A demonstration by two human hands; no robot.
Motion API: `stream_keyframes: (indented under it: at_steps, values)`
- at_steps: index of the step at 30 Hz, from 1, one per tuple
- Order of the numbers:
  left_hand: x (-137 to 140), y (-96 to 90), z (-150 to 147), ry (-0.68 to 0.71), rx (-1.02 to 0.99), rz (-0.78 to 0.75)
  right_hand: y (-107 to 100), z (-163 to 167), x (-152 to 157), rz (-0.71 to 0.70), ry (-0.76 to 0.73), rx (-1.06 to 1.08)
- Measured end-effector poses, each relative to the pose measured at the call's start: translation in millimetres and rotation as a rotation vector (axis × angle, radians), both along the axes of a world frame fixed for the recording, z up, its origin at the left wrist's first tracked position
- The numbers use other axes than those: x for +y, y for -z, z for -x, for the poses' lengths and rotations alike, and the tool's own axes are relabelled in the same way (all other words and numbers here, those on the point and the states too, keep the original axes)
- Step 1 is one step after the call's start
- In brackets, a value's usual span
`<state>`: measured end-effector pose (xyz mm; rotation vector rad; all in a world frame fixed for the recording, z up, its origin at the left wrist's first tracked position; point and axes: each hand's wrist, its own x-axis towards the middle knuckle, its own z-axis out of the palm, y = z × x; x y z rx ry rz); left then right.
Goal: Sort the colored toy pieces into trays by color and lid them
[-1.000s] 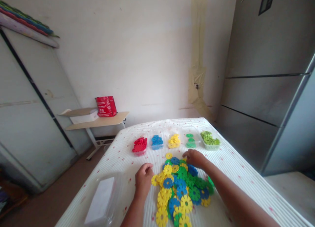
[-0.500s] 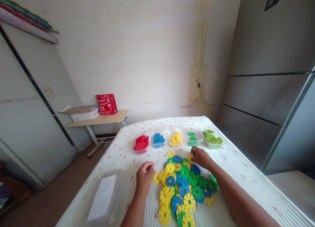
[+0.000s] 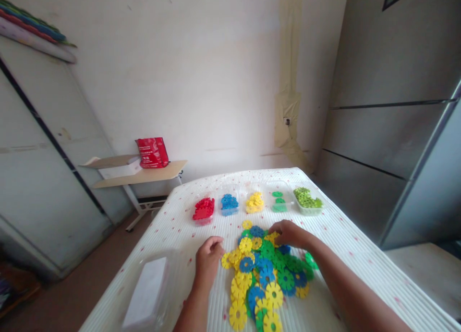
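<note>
A heap of notched plastic snowflake discs (image 3: pixel 267 274) in yellow, green and blue lies on the table before me. My right hand (image 3: pixel 290 233) is at the far right side of the heap, its fingers pinched on a yellow snowflake disc (image 3: pixel 271 237). To the left of the heap is my left hand (image 3: pixel 209 256), fingers curled and thumb close to them; whether anything sits between them is hidden. The nearest piece to it is a yellow disc (image 3: pixel 226 260) at the heap's edge.
Clear tubs stand in a row behind the heap, with red pieces (image 3: pixel 203 208), blue pieces (image 3: pixel 229 204), yellow pieces (image 3: pixel 255 202), green discs (image 3: pixel 279 205) and light green pieces (image 3: pixel 307 198). A clear plastic lid with a white label (image 3: pixel 147 289) lies front left. A fridge (image 3: pixel 378 130) stands right.
My right hand has moved left and slightly nearer, over the heap's far edge, with the yellow disc at its fingertips. My left hand has stayed nearly still. The view has shifted slightly.
</note>
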<state>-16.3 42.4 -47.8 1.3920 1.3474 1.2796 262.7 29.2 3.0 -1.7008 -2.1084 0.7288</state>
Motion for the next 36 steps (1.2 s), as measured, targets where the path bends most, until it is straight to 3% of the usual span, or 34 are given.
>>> stream_keyframes:
  at_steps: [4, 12, 24, 36]
  values:
    - [0.7, 0.1, -0.1, 0.006, 0.003, 0.003, 2.4, 1.9, 0.1, -0.028, -0.078, -0.099]
    - [-0.6, -2.8, -0.9, -0.006, 0.005, 0.014, -1.5, 7.5, -2.7, -0.086, -0.05, -0.149]
    - [-1.4, -3.3, -0.9, -0.011, 0.004, -0.008, -4.1, 13.4, -6.2, -0.072, -0.133, -0.274]
    - [-1.8, -4.7, -2.0, -0.015, -0.016, 0.011, -10.6, 7.2, -6.6, -0.055, -0.028, -0.143]
